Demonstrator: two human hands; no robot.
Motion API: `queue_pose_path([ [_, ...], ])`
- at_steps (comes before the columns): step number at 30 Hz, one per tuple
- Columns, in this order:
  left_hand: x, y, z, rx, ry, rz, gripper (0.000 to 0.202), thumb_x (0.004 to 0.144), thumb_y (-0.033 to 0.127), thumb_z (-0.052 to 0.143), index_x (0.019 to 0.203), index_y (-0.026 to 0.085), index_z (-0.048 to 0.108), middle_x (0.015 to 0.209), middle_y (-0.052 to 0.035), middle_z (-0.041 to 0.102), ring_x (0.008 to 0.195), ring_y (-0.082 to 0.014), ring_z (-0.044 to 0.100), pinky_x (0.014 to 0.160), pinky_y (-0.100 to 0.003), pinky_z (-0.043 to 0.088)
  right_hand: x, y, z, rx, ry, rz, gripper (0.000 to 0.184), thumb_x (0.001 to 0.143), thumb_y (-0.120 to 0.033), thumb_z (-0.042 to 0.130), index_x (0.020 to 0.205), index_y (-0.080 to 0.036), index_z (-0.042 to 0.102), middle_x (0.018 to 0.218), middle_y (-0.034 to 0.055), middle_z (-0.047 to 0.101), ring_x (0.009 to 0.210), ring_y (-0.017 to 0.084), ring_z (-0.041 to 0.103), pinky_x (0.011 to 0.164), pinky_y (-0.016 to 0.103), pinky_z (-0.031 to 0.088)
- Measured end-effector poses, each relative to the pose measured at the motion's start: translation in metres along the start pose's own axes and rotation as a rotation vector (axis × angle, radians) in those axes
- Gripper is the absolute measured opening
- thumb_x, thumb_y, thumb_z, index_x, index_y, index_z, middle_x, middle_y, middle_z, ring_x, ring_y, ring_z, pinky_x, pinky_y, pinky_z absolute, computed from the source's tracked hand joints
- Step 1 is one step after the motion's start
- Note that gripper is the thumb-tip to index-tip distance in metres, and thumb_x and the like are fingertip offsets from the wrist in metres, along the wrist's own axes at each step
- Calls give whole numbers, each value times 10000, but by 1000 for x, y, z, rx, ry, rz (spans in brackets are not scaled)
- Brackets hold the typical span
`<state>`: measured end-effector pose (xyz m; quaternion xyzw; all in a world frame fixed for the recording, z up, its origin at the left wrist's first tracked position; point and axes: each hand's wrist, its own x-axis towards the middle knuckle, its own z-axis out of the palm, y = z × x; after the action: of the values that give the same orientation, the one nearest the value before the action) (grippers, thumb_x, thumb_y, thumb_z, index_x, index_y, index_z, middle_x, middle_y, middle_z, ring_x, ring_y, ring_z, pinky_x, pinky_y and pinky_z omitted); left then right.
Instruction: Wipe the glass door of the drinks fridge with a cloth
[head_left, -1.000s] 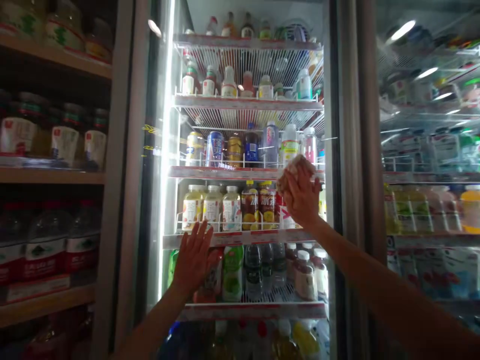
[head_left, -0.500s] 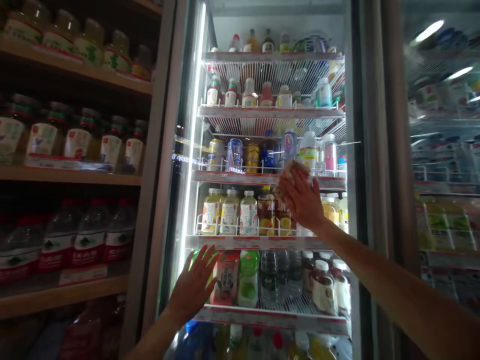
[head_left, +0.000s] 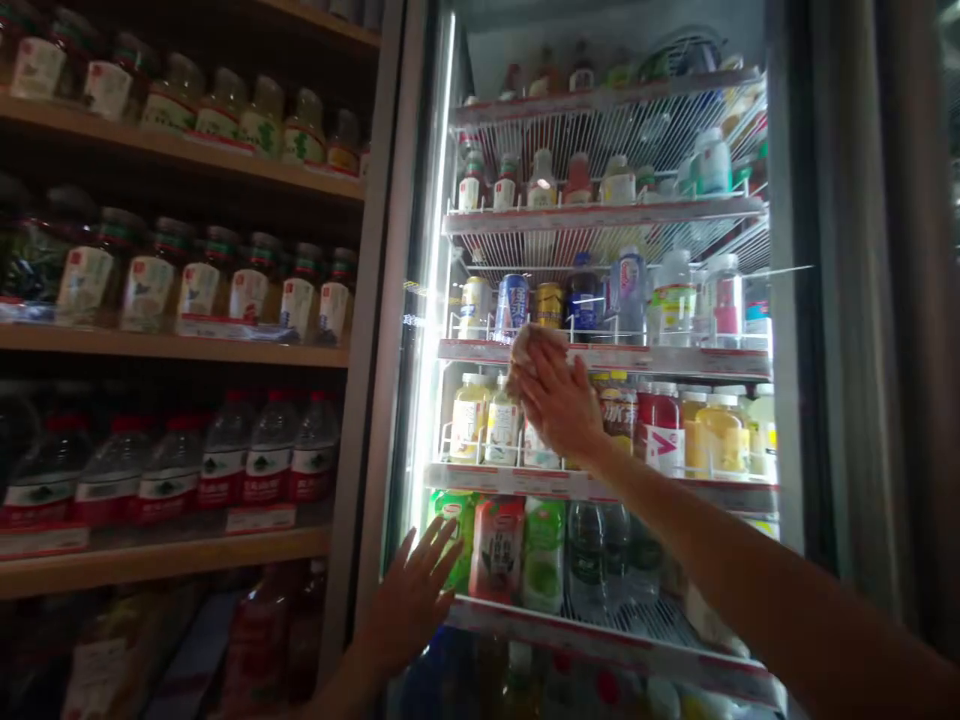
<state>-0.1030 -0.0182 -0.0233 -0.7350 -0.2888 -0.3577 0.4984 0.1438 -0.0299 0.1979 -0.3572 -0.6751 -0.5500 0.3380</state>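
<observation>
Cloth (head_left: 534, 336), pale and crumpled, lies against the glass door (head_left: 421, 300) under my right hand, just off the middle of my view toward two o'clock. Over at nine o'clock, wooden shelves (head_left: 172, 345) carry rows of bottles (head_left: 250, 293). Next comes my left hand (head_left: 411, 600), at seven o'clock from the cloth, fingers spread wide and holding nothing that I can see (whether it touches the glass, I cannot tell). Beside it, toward two o'clock, a red carton (head_left: 496, 550) shows through the door. Then my right hand (head_left: 561, 400) holds the cloth, palm turned to the glass and fingers stretched over it. To wipe well, I judge, I want the cloth spread under the whole palm, pressure even, each stroke overlapping the last so that no streak is missed. Further right, at four o'clock from the cloth, a red bottle (head_left: 661, 430) stands inside. The metal frame (head_left: 832, 300) rises at three o'clock; strokes toward it should slow near the edge, sparing my knuckles.
</observation>
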Motion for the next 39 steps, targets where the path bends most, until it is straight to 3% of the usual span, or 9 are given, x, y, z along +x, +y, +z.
queue_pose_path([
  [3,-24,-11,-3,45,-23,-42,424,854,249,428,1271,187,467,1365,-72,469,1321,-216,338,1065,-376,283,-15,-65,23,127,-61,-186,449,884,-275,416,1330,-227,405,1480,70,290,1386,264,169,1116,518,101],
  [7,-61,-33,-15,94,-49,-118,418,847,253,404,1249,160,474,1320,-103,507,1251,-224,429,1027,-381,328,-110,-155,42,306,-169,-366,505,878,-237,415,1375,-182,346,1474,37,314,1388,199,169,1131,413,156],
  [10,-74,-49,-29,102,-77,-140,439,843,257,409,1272,174,453,1331,-100,495,1233,-222,448,1027,-379,333,-144,-173,41,383,-199,-554,513,884,-292,414,1376,-165,346,1460,16,344,1375,161,202,1140,363,160],
  [12,-73,-55,-36,88,-87,-173,465,850,271,405,1308,193,414,1354,-97,472,1246,-220,434,1031,-382,332,-126,-159,37,366,-204,-545,505,885,-276,404,1375,-167,349,1456,21,350,1372,170,215,1146,382,137],
  [17,-59,-49,-31,56,-66,-226,451,863,291,411,1299,175,412,1354,-142,454,1274,-260,401,1013,-425,354,-76,-106,22,237,-245,-135,540,851,-226,445,1381,-197,342,1499,80,240,1400,250,142,1128,523,43],
  [24,-35,0,-7,-149,-29,-212,502,879,289,420,1368,207,338,1422,-112,382,1319,-254,348,1064,-443,310,-241,-76,-17,220,-321,-464,466,853,-200,423,1315,-256,446,1457,-17,348,1382,133,194,1156,366,60],
  [31,61,58,-10,-302,98,-227,638,886,251,438,1447,231,136,1520,-91,159,1392,-272,171,1108,-483,231,-191,52,-48,-130,-36,235,547,870,-287,432,1402,-235,316,1485,118,265,1380,267,217,1096,546,128],
  [37,89,105,2,-349,120,-216,676,866,286,476,1450,248,137,1525,-73,139,1395,-280,150,1120,-504,192,-347,11,-70,-208,-147,280,679,834,-182,429,1455,-237,161,1513,84,183,1387,280,199,1082,546,230],
  [39,84,111,10,-361,122,-213,696,858,331,496,1450,256,139,1521,-68,151,1395,-280,149,1129,-502,161,-364,14,-73,-217,-180,293,676,839,-182,428,1457,-231,157,1518,82,157,1388,286,189,1076,557,247],
])
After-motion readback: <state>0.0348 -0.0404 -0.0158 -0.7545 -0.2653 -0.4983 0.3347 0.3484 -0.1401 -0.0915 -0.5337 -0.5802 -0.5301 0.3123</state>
